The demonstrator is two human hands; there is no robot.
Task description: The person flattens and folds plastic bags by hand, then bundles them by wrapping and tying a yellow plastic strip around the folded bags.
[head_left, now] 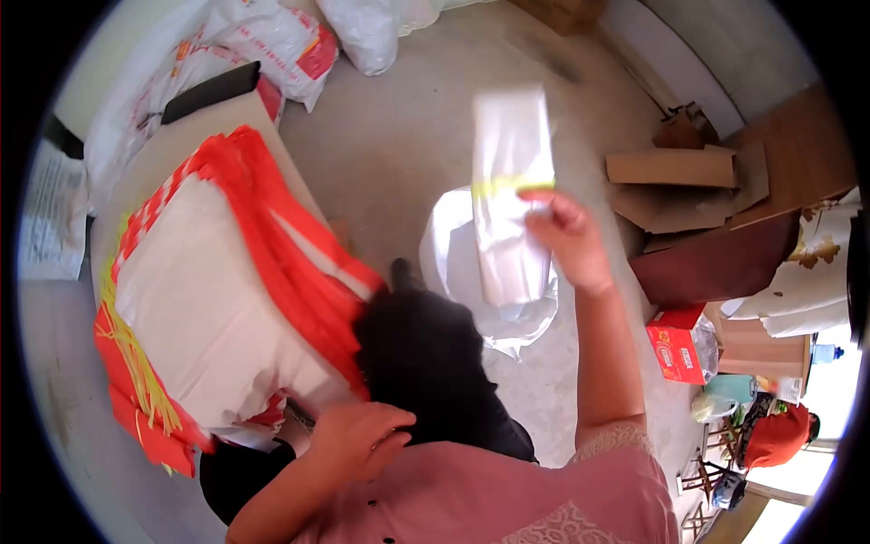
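My right hand is raised at right of centre, its fingers closed on the edge of a folded white plastic bundle with a yellow-green band around it. Beneath the bundle, a white bag stands open on the floor. My left hand is near my lap, its fingers curled together; what they hold, if anything, cannot be made out. To its upper left lies a pile of white cloth with red fabric and yellow strings along its edges.
White printed sacks lie at the upper left beside a black bar. Cardboard boxes and a red box stand at the right. A person in red is at the lower right. My dark-clad knee is mid-view.
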